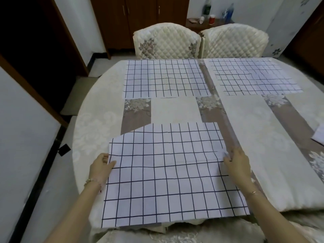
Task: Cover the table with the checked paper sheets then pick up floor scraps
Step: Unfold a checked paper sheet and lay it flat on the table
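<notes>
The round worktop (254, 137), under a cream floral cloth, carries two checked sheets laid flat along its far side: the far-left sheet (164, 78) and the far-right sheet (254, 76), with a strip of bare cloth between them. The near sheet (166, 172), one far corner cut away, lies at the near edge and hangs a little over it toward the person. The corner of another sheet (319, 135) shows at the right border.

The left grip (100, 169) pinches the near sheet's left edge, thumb on top. The right grip (236, 165) holds the right edge, and its fingers seem curled under the paper, though the edge hides them.

This looks like the placing of the third sheet. To do it well, keep both sides equally taut and slide the paper away until its near edge rests on the worktop. Square its lines with the far-left sheet, then lower it and smooth outward. The right half is uncovered, and the floor scraps come after.
</notes>
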Motion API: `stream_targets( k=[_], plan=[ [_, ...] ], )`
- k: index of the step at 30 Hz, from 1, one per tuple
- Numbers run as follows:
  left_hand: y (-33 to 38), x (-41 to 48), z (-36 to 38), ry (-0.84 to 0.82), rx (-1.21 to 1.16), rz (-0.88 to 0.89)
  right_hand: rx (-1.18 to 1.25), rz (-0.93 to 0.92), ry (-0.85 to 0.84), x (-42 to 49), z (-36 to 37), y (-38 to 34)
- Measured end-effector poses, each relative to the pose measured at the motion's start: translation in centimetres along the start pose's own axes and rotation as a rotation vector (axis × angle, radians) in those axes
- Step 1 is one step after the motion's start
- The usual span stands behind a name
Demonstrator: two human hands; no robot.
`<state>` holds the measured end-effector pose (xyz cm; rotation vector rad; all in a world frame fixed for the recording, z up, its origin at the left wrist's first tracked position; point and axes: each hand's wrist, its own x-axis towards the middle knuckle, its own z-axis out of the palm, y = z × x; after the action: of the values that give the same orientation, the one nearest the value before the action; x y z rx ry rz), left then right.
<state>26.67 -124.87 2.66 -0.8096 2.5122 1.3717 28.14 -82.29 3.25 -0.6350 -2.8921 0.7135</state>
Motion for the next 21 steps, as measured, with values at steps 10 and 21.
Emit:
stream_targets(
  k=[10, 21],
  plan=[
    [-0.4, 1.3, -0.5, 0.026, -0.174, -0.079, -0.064, -0.328, -0.334, -3.1, 4.9, -3.4],
    [4.5, 4.5, -1.9, -0.117, -0.418, -0.176, -0.195, -0.328, -0.339, -3.5, 5.6, -2.2]
  ],
)
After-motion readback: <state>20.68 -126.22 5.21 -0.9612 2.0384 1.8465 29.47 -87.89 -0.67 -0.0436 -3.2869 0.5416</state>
